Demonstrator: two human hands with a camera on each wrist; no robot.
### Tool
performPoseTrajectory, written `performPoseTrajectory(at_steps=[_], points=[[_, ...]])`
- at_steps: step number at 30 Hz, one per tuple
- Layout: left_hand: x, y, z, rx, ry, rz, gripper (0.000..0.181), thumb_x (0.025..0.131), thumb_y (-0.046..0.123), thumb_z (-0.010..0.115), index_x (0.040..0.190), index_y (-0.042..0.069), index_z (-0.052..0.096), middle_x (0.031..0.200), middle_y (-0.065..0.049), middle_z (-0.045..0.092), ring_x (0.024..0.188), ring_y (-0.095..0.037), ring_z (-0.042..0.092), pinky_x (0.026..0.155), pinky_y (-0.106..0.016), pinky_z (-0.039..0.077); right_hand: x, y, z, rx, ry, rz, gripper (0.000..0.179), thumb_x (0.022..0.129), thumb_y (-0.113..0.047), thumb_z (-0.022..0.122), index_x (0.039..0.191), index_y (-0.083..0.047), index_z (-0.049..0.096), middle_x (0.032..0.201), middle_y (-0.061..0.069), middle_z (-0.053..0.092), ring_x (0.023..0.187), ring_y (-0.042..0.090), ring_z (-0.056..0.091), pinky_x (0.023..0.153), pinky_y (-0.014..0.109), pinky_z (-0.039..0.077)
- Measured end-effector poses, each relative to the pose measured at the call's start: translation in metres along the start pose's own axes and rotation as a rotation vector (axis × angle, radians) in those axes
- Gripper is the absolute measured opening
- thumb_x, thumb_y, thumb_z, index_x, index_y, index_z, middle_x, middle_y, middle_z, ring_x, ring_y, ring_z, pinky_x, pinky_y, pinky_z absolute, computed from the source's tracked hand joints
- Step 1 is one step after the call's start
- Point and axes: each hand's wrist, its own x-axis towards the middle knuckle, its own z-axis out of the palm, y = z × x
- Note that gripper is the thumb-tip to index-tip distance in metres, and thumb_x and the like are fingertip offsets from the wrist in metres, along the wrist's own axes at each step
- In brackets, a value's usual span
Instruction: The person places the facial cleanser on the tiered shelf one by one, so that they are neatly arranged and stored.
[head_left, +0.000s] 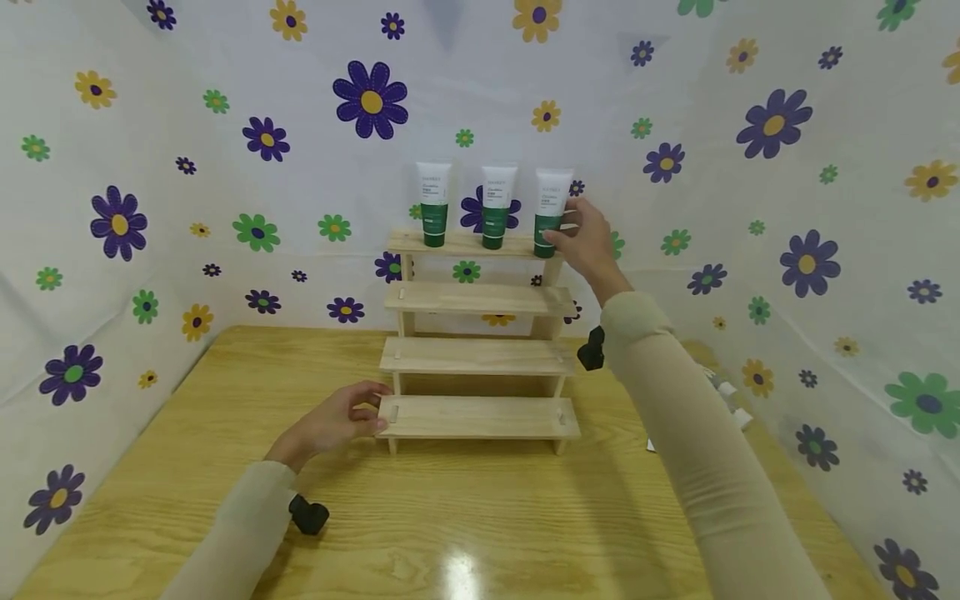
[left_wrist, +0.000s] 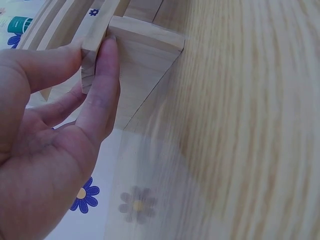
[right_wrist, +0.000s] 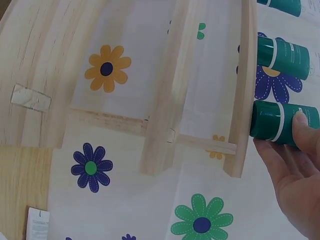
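Note:
A wooden tiered display stand (head_left: 480,357) rises in steps on the table. Along its top shelf stand three white-and-green squeeze tubes, caps down: a left tube (head_left: 434,204), a middle tube (head_left: 497,207) and a right tube (head_left: 551,212). My right hand (head_left: 588,242) pinches the right tube low on its green part, thumb in front and fingers behind; in the right wrist view its cap (right_wrist: 260,120) meets the shelf. My left hand (head_left: 336,423) grips the left end of the lowest shelf (left_wrist: 95,55), thumb on one face and fingers on the other.
The wood-grain table (head_left: 465,517) carries the stand. Behind and at both sides hangs a white flowered cloth (head_left: 315,167). Small white-and-grey items (head_left: 723,392) lie on the table to the right, partly hidden by my right sleeve (head_left: 690,442).

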Motion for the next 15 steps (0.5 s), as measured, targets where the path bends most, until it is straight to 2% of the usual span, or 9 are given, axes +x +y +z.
performPoseTrajectory(at_steps=[9, 15], points=[[0.001, 0.0, -0.001, -0.01, -0.01, 0.008, 0.058, 0.101, 0.019, 0.069, 0.149, 0.0, 0.042, 0.133, -0.023, 0.056, 0.108, -0.022, 0.066, 0.089, -0.027, 0.057, 0.003, 0.004, 0.008, 0.069, 0.024, -0.003, 0.054, 0.099, -0.006, 0.067, 0.148, -0.007, 0.045, 0.147, 0.02, 0.058, 0.131, 0.036, 0.062, 0.111, 0.045, 0.051], [-0.001, 0.0, -0.001, -0.011, -0.014, 0.013, 0.057, 0.101, 0.018, 0.068, 0.149, 0.0, 0.042, 0.132, -0.024, 0.055, 0.108, -0.023, 0.065, 0.089, -0.026, 0.057, 0.004, 0.002, 0.011, 0.076, 0.021, -0.003, 0.054, 0.099, -0.006, 0.067, 0.149, -0.008, 0.045, 0.148, 0.019, 0.057, 0.131, 0.036, 0.062, 0.11, 0.046, 0.052]])
